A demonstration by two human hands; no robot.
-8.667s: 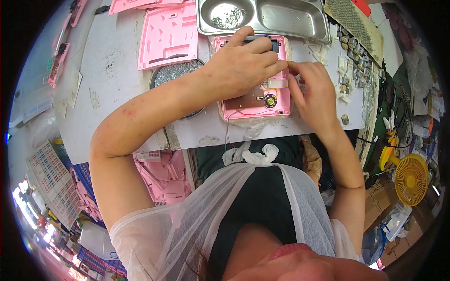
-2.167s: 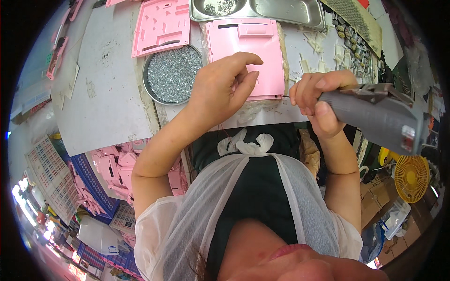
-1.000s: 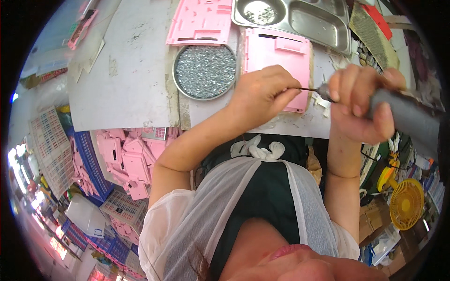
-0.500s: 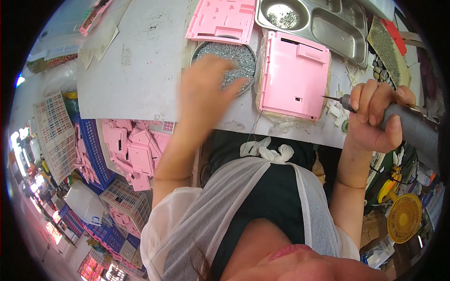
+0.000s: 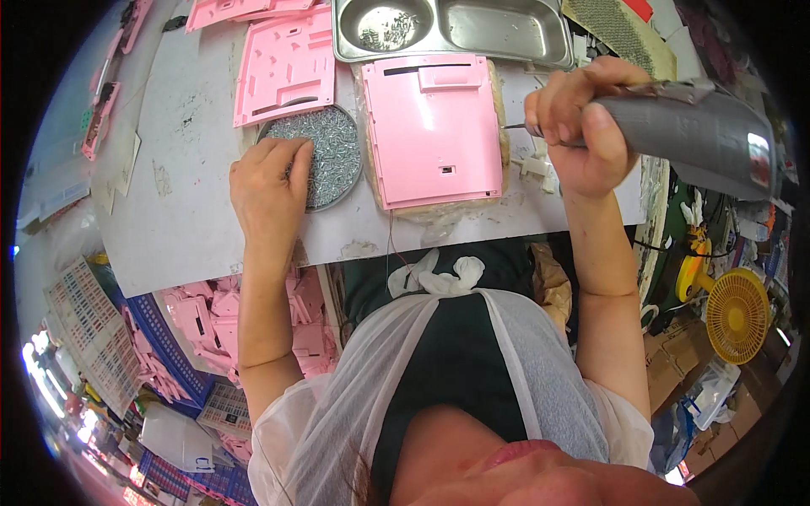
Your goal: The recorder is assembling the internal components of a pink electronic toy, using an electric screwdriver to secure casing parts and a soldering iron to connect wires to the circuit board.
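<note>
My left hand (image 5: 266, 190) is at the left part of a round dish of small silver screws (image 5: 336, 160). Its fingers are bent and bunched together; what they pinch, if anything, is hidden. In my right hand (image 5: 582, 139) is a grey electric screwdriver (image 5: 692, 135), gripped with its thin bit pointing left. That bit is level with the right edge of a pink plastic housing panel (image 5: 434, 139), which lies flat on a plastic-wrapped pad (image 5: 439, 216) in front of me.
A steel compartment tray (image 5: 506, 38) with dark small pieces in one well stands behind the panel. Another pink panel (image 5: 287, 72) leans over the dish's far rim. White plastic bits (image 5: 538, 169) lie to the right. Below the table's left side are pink parts (image 5: 211, 316) in a bin.
The whole view has shifted, so the table's things sit further left. My left hand, blurred above the screws before, is now lower and steadier at the dish. The right still grips the screwdriver.
</note>
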